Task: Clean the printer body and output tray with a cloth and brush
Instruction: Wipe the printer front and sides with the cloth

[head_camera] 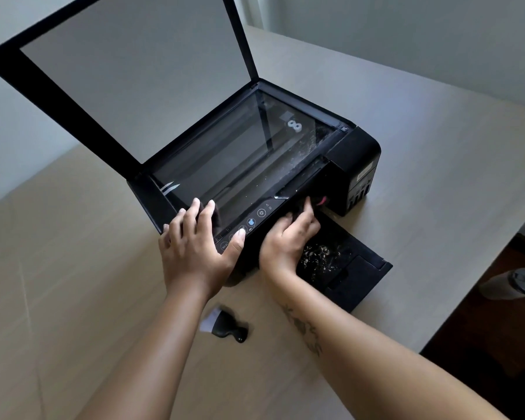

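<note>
The black printer [355, 153] stands on the table with its scanner lid [128, 71] raised and the glass [243, 153] bare; white specks lie on the glass's right end. The output tray [355, 277] sticks out at the front, dusted with white crumbs. My left hand [197, 250] lies flat, fingers spread, on the front left corner and the control panel [255, 218]. My right hand [288, 237] is at the output slot above the tray, fingers curled on a dark cloth [297, 207] with a pink bit showing. A small black brush [225, 325] with pale bristles lies on the table near my forearms.
The beige table [437, 177] ends at a right edge close to the tray. Below that edge, on a dark floor, stands a grey cup with a lid [515, 283]. A pale wall runs behind the printer.
</note>
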`<state>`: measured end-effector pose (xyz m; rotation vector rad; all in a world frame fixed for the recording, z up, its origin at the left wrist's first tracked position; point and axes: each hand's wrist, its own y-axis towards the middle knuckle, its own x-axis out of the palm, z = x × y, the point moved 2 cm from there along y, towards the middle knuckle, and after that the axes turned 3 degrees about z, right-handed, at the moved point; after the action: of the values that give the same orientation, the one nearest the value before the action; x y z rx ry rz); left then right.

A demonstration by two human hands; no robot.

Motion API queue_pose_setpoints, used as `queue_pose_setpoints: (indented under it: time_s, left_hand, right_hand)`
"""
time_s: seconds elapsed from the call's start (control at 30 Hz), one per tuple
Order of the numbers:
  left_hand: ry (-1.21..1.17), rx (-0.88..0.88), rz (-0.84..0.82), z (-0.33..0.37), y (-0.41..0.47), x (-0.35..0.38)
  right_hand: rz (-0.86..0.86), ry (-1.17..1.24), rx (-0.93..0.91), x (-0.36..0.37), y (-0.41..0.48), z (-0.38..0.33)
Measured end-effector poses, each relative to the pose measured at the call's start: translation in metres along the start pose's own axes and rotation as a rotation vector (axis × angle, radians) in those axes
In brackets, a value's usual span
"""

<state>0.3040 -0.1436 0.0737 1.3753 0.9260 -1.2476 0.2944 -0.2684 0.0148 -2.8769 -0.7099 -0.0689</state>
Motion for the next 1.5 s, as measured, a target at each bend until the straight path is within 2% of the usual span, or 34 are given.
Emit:
queue_pose_setpoints:
  time_s: [0.07,0.1,0.2,0.27,0.47,0.57,0.7,0.83,0.97,1.3,1.5]
  left_hand:
    - [0.001,-0.002,-0.006,0.001,0.000,0.000]
    - [0.001,-0.002,-0.007,0.001,0.001,0.000]
    - [0.002,-0.002,-0.008,-0.001,0.002,0.000]
    - [0.001,-0.005,-0.007,-0.002,0.002,0.000]
    - [-0.011,-0.016,0.000,0.000,0.001,0.001]
    - [-0.009,-0.016,0.012,-0.001,0.000,0.001]
    - [0.001,-0.021,0.013,-0.002,0.000,0.002]
    - [0.006,-0.029,0.006,-0.002,0.001,0.003]
    - [0.006,-0.032,0.002,-0.001,-0.001,0.002]
    - [-0.052,-0.061,-0.033,0.009,-0.011,-0.005]
    - [-0.033,-0.214,0.122,0.003,-0.061,-0.020]
  right_hand:
    - [0.003,-0.029,0.004,0.002,-0.016,0.003]
    - [-0.053,-0.047,0.010,0.001,-0.033,0.005]
    - [-0.360,-0.086,0.012,-0.014,-0.087,0.015]
    - [-0.424,-0.124,-0.006,-0.023,-0.091,0.017]
    - [-0.161,-0.133,0.150,-0.017,0.011,0.006]
    - [-0.175,-0.163,0.161,-0.019,0.019,0.005]
    - [-0.414,-0.282,0.129,-0.033,-0.020,0.003]
    - [-0.634,-0.353,0.013,-0.057,-0.033,-0.012]
    - [-0.754,-0.389,0.069,-0.082,-0.016,-0.021]
    - [-1.137,-0.464,-0.078,-0.091,0.041,-0.058]
    - [-1.444,-0.453,-0.136,-0.077,0.038,-0.082]
